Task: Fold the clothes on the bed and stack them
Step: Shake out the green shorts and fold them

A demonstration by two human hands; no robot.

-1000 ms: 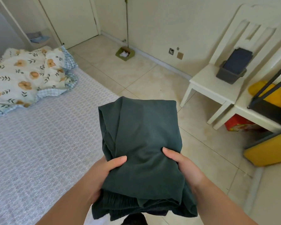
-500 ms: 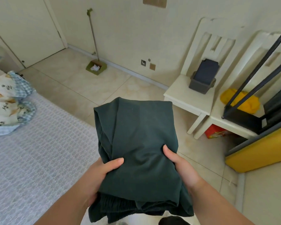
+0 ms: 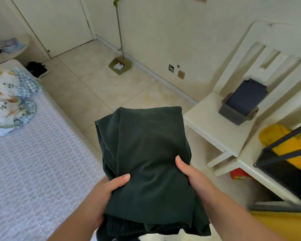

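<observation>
Pale beige floor tiles (image 3: 97, 84) ran between a bed with a lilac patterned cover (image 3: 33, 164) on the left and a cream wooden chair (image 3: 221, 129) on the right, whose seat carried a small grey bin (image 3: 236, 113) with a dark flat item propped in it. Over the floor beside the bed, a folded dark green garment (image 3: 146, 159) was held up in the air, the left hand (image 3: 102, 193) and right hand (image 3: 195, 176) each clamping a side with thumb on top and fingers hidden underneath. Its lower edge covered what seemed to be another dark ribbed piece, cut off by the frame.
</observation>
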